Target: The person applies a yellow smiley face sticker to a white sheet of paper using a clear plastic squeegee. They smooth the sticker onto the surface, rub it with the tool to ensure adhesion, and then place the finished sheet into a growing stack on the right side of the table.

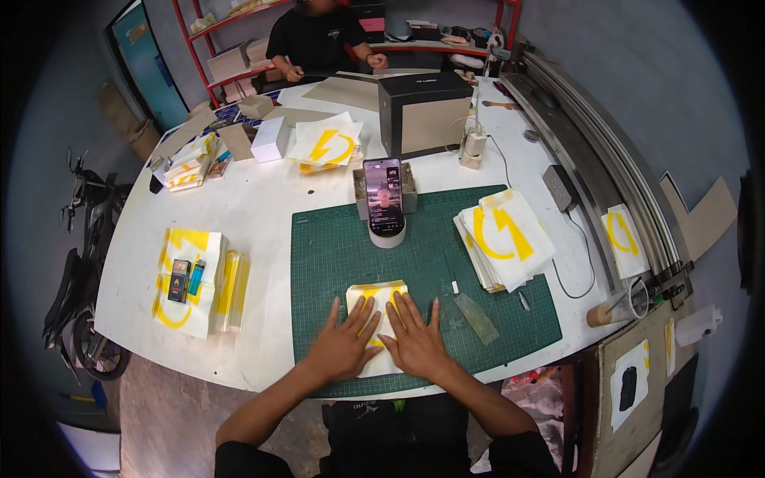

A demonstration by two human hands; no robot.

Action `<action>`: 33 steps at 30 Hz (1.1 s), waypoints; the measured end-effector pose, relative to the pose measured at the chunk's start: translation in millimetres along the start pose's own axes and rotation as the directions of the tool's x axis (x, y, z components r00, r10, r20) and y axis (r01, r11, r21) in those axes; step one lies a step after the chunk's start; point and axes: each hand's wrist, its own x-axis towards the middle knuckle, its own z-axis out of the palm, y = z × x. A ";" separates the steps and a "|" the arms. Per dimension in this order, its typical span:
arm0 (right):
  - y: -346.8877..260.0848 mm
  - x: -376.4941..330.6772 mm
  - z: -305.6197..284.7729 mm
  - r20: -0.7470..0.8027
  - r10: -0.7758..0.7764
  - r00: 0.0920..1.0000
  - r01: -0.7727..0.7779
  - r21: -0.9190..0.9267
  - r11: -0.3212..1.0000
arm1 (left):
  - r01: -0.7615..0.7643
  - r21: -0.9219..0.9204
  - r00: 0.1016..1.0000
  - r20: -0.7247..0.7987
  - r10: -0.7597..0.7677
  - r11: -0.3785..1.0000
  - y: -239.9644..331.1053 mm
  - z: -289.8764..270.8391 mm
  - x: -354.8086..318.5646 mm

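On green cutting mat [335, 247], centre-front of white worktable [255, 207]: left hand [344, 344] & right hand [416, 341] both flat, fingers spread, pressing white/yellow sheet [378, 296], gripping nothing. Phone on stand [384, 199] behind it, printed stack [504, 235] to the right. Red shelving [239, 48] at back wall; another person [319, 36] sits at far side.

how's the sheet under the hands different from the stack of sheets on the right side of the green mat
The sheet under the hands is a single folded piece; the stack is many sheets fanned out. The left hand and right hand press flat on the sheet, while nothing touches the stack. The sheet lies wholly on the green mat; the stack overhangs the mat's right edge. Both are white with yellow print.
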 end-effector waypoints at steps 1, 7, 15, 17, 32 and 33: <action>0.7 0.6 0.2 0.000 0.002 1.000 -0.002 -0.002 1.000 | -0.019 -0.032 1.000 -0.005 0.019 0.999 3.4 2.9 -2.3; 2.3 0.1 -4.3 0.119 0.025 0.993 -0.032 0.051 0.998 | -0.057 -0.176 0.996 -0.081 0.044 0.983 1.6 16.1 -12.0; -36.5 38.1 -0.1 -0.240 0.129 0.962 0.075 0.688 0.722 | -0.027 -0.225 0.997 -0.071 0.011 0.974 1.1 21.7 -8.4; -31.6 38.0 19.8 -0.187 0.192 0.963 -0.005 0.703 0.712 | -0.024 -0.237 0.998 -0.065 0.009 0.971 4.2 26.7 -10.9; -21.7 35.0 -6.1 -0.144 0.159 0.977 0.000 0.740 0.673 | -0.040 -0.267 0.997 -0.071 0.022 0.963 -5.7 33.3 -12.4; -20.3 30.6 -14.4 -0.148 0.197 0.969 0.004 0.809 0.588 | -0.049 -0.299 0.996 -0.086 0.025 0.953 -7.1 31.8 -12.8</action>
